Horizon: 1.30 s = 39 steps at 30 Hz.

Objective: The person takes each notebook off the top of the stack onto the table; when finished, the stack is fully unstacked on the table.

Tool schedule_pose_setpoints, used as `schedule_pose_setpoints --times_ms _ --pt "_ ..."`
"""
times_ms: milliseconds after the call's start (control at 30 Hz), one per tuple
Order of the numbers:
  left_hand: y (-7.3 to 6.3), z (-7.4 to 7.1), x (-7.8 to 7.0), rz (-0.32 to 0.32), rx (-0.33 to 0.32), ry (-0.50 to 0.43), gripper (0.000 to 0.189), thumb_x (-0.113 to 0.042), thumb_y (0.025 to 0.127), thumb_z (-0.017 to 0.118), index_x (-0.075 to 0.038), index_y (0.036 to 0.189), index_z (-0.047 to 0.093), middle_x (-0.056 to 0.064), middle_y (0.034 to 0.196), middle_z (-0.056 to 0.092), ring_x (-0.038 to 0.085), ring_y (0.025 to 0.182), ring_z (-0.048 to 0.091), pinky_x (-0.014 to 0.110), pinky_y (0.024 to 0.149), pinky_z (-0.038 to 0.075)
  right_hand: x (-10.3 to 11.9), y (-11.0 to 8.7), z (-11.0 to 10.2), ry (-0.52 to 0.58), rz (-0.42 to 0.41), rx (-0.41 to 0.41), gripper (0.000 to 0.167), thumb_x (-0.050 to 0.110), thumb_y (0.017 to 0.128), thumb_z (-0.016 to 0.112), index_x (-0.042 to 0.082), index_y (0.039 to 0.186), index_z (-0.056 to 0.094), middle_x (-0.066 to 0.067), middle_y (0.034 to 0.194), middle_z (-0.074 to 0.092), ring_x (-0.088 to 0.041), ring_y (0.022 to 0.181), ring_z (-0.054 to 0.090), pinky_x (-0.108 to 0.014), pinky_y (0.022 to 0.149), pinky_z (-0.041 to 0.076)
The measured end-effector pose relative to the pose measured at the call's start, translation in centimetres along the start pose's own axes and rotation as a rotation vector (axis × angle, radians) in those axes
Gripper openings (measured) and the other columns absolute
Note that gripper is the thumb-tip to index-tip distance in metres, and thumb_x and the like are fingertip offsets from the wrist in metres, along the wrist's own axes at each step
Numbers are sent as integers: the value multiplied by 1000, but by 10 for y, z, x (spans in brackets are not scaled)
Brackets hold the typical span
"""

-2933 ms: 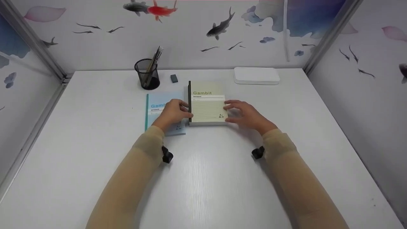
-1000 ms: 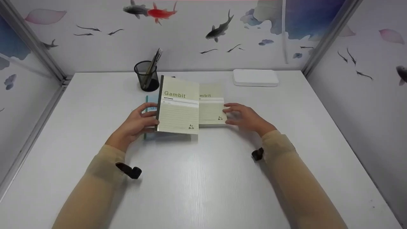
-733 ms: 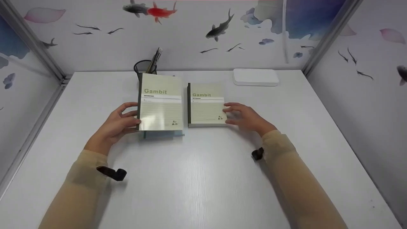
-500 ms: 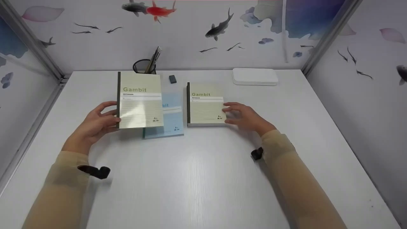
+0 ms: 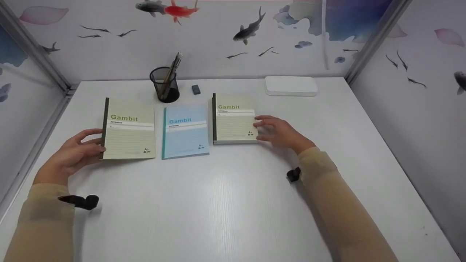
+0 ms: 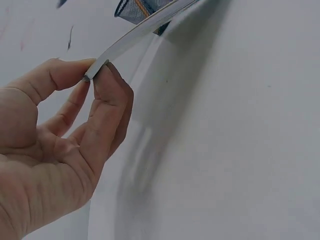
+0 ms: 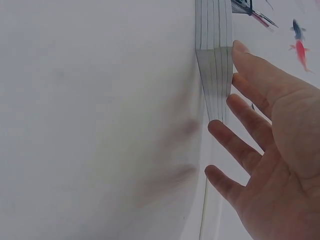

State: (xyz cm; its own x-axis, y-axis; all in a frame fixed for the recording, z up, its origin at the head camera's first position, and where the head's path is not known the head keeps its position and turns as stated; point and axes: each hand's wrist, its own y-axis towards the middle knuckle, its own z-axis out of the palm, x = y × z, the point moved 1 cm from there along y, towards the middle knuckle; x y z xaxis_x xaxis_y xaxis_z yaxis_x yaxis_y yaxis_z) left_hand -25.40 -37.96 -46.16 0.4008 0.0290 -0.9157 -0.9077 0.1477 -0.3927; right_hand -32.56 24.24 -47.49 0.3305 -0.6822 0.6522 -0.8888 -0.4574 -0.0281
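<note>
Left grip (image 5: 72, 154): pinches pale-green Gambit notebook (image 5: 130, 136).
Right grip (image 5: 282, 133): fingers relaxed against notebook stack (image 5: 233, 125).
Notebook placement: seemingly underway; likely calls for lowering, then release.

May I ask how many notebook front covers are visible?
3: a green notebook in the left hand, a blue notebook in the middle, and the stack's top notebook at the right hand; covers beneath are hidden.
</note>
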Motion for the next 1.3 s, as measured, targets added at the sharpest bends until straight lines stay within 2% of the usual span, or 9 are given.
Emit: schedule_pose_setpoints --times_ms 100,167,300,400,567,633,900,1000,1300 --pt "4 -4 1 -49 -12 95 63 2 91 74 -30 137 46 -19 105 71 8 95 72 29 80 61 2 2 1 -5 18 8 46 24 94 78 14 137 67 2 159 48 -25 154 35 -49 126 26" --pt "6 -5 1 -62 -30 229 68 -4 90 77 -25 145 42 -19 106 70 7 95 72 28 82 61 3 3 2 0 34 13 46 25 94 78 15 138 66 4 160 47 -25 154 34 -49 127 25" --pt "8 -5 0 -53 -65 566 86 -16 91 78 -9 160 26 11 133 64 6 94 70 28 83 60 4 3 5 13 43 19 47 25 94 78 16 139 65 4 161 46 -25 155 32 -49 127 24" --pt "10 1 -3 -24 -82 718 89 -17 91 76 -3 160 22 33 147 47 14 97 70 29 81 61 2 3 7 16 31 17 48 24 93 78 15 138 65 3 160 47 -26 155 33 -50 127 24" --pt "12 11 -9 18 -103 960 79 -20 91 75 -2 155 33 33 140 53 39 115 59 46 88 54 2 2 7 4 28 9 47 22 94 78 15 138 66 2 160 47 -27 154 33 -49 127 23" --pt "12 15 -10 17 -101 1041 76 -24 90 76 -2 152 39 31 137 55 44 119 53 53 91 48 2 2 7 6 33 8 47 22 94 78 15 138 66 2 160 47 -26 154 33 -48 127 23" --pt "10 25 -12 26 -102 1157 78 -29 84 83 -4 148 47 29 134 59 50 126 42 69 103 38 2 2 7 38 35 12 46 21 94 77 14 138 66 1 160 47 -26 155 33 -48 127 23" --pt "8 28 -13 27 -116 1184 75 -29 83 83 -4 146 50 28 134 60 52 127 36 70 102 37 2 1 7 34 47 19 46 23 94 78 15 138 66 3 160 47 -25 155 32 -48 127 23" --pt "13 45 -25 20 -132 1233 65 -22 83 81 0 139 57 32 133 55 50 119 40 68 96 41 3 0 1 -37 20 2 47 21 94 77 11 139 65 -1 160 48 -27 153 35 -49 126 26"
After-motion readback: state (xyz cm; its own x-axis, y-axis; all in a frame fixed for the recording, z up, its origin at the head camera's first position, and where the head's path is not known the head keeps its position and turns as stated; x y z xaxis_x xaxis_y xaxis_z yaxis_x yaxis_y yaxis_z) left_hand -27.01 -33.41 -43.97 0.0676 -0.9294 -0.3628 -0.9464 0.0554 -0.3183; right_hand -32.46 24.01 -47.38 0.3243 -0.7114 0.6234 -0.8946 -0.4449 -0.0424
